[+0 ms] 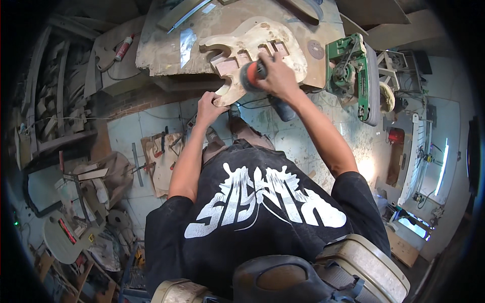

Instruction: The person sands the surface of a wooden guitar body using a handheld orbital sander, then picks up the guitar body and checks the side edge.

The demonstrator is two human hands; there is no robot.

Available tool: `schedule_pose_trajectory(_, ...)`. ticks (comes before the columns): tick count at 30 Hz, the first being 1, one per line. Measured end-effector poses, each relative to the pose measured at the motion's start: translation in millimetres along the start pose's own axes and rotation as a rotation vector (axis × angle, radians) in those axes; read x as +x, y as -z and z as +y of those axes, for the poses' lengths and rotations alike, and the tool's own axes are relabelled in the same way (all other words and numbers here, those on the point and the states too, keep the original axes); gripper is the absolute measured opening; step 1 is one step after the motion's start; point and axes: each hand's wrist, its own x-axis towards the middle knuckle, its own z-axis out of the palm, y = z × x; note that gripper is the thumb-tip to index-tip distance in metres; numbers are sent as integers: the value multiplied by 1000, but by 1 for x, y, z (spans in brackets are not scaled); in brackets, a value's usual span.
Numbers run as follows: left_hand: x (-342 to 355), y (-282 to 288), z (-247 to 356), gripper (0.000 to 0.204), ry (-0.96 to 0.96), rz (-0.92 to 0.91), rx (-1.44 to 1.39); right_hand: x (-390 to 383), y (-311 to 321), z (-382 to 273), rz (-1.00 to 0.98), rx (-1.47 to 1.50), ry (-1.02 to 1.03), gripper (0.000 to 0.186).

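A pale wooden electric guitar body with routed pockets lies on the worktable, one horn jutting past the near edge. My right hand is closed around an orange-red and black hand-held sander, which rests over the near part of the body. The sander's dark rear part hangs below my wrist. My left hand grips the tip of the overhanging horn, its fingers curled round the wood. Part of the body's surface is hidden beneath the sander and my right hand.
Beyond the body stretches the brown worktable. A round sanding disc lies to its right. Past the right edge stands a green belt machine. A red and white tube sits far left. Another wooden body-shaped piece leans below with clamps.
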Motion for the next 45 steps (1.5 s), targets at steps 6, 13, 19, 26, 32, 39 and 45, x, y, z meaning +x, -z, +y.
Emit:
schedule_pose_trajectory(6,-2,1,2,47,42,-7,-20,-2,-1,-37,-127,-25,113,74)
schedule_pose_trajectory(13,-1,1,6,47,32,5,-6,5,9,38,47,-52,10,72)
schedule_pose_trajectory(19,1,3,7,48,41,-23,-17,-4,2,23,-14,-46,270,72)
schedule_pose_trajectory(26,-2,3,4,45,39,-2,-53,1,-2,17,-74,-129,415,77)
schedule_pose_trajectory(32,-3,2,2,44,38,-2,-80,-4,1,23,-52,-64,389,69)
schedule_pose_trajectory(39,-4,2,-9,44,-8,-5,-60,-7,-5,14,-6,-101,350,75)
schedule_pose_trajectory(45,-3,-3,1,42,-48,-18,5,-37,28,127,131,-203,-85,72)
